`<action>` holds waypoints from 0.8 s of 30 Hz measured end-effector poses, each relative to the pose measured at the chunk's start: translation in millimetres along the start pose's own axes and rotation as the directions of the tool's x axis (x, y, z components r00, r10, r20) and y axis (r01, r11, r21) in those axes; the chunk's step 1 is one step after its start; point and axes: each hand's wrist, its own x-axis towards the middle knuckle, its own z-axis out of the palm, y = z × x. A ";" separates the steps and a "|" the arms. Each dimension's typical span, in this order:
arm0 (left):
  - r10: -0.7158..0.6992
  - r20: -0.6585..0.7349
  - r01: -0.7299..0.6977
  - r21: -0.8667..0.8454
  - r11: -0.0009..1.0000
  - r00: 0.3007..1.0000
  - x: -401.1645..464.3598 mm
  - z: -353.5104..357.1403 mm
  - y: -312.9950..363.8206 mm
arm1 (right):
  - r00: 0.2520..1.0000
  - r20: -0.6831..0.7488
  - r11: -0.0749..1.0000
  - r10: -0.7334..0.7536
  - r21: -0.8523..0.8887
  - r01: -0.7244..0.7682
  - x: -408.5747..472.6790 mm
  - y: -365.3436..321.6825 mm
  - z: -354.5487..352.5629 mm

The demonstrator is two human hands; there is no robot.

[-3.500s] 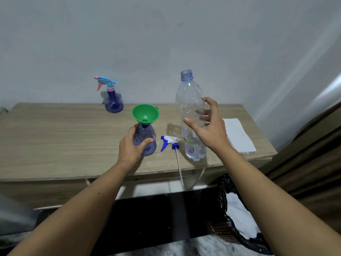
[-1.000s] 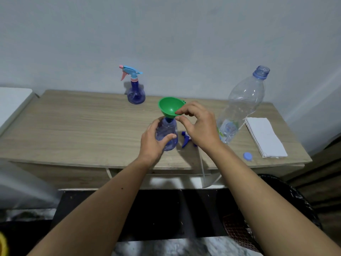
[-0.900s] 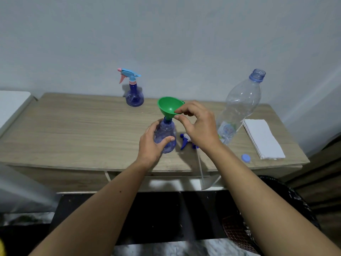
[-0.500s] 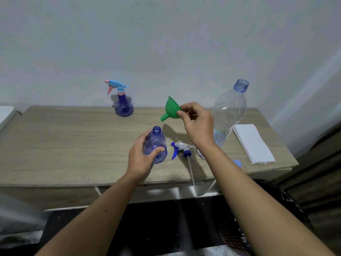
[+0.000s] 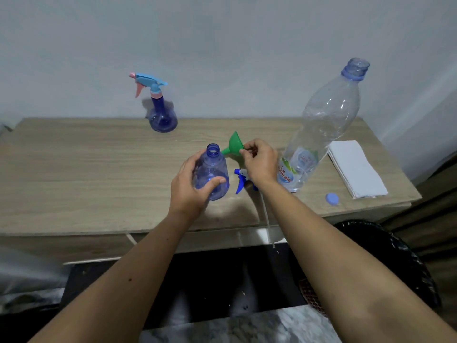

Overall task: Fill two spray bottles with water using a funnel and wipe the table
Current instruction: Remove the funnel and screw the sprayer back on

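My left hand [image 5: 190, 186] grips an open, capless blue spray bottle [image 5: 212, 174] that stands on the wooden table [image 5: 86, 174]. My right hand [image 5: 261, 162] pinches the rim of a green funnel [image 5: 233, 144], tilted on its side with the spout pointing left toward the bottle's neck. The bottle's blue-and-white spray head [image 5: 241, 179] lies on the table under my right wrist, its tube trailing over the front edge. A second blue spray bottle [image 5: 160, 112] with a light-blue and pink trigger stands at the back by the wall.
A tall, open, nearly empty clear water bottle [image 5: 321, 125] stands right of my right hand. Its blue cap [image 5: 332, 199] lies near the front right edge. A folded white cloth [image 5: 356, 169] rests at the far right. A black bin [image 5: 395, 263] sits below the table's right end.
My right hand lifted the funnel out of the spray bottle's neck, tipped it sideways and lowered it beside the bottle. My left hand kept hold of the bottle.
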 end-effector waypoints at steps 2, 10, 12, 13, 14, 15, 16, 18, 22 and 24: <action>0.005 -0.001 -0.005 0.001 1.000 1.000 0.3 0.6 -0.4 | 1.000 0.000 1.000 0.021 -0.011 -0.021 1.0 2.7 5.3; 0.015 -0.006 -0.015 0.017 1.000 1.000 -0.3 0.9 0.1 | 0.999 0.048 0.999 0.004 -0.046 -0.002 -7.0 13.1 10.1; 0.012 -0.003 -0.012 0.024 1.000 1.000 0.4 0.9 0.2 | 0.999 0.053 0.999 -0.010 -0.047 0.012 -9.3 13.4 8.6; 0.011 -0.002 -0.011 0.029 1.000 1.000 0.9 0.6 -0.3 | 0.998 0.054 0.999 -0.015 -0.045 0.018 -10.7 13.4 8.3; 0.009 -0.003 -0.009 0.033 0.999 1.000 1.1 0.5 -0.5 | 0.998 0.056 0.999 -0.021 -0.043 0.023 -12.3 13.1 7.6; 0.008 -0.004 -0.008 0.034 0.999 1.000 1.3 0.4 -0.3 | 0.998 0.058 0.999 -0.023 -0.042 0.026 -13.9 12.5 6.7; 0.006 -0.004 -0.006 0.033 0.999 1.000 1.3 0.3 -0.3 | 0.998 0.059 0.999 -0.027 -0.038 0.029 -15.7 12.3 5.6; 0.006 -0.002 -0.006 0.035 0.999 1.000 0.6 0.7 0.8 | 0.998 0.054 0.999 -0.041 -0.032 0.043 -20.3 12.6 2.7; -0.009 0.005 0.009 0.030 1.000 1.000 -0.7 -1.2 3.6 | 0.997 0.036 0.997 -0.069 -0.022 0.070 -32.2 14.8 -5.1; 0.004 0.004 -0.004 0.041 0.999 1.000 -0.8 -2.3 4.2 | 0.997 0.032 0.998 -0.067 -0.006 0.068 -40.0 15.8 -10.8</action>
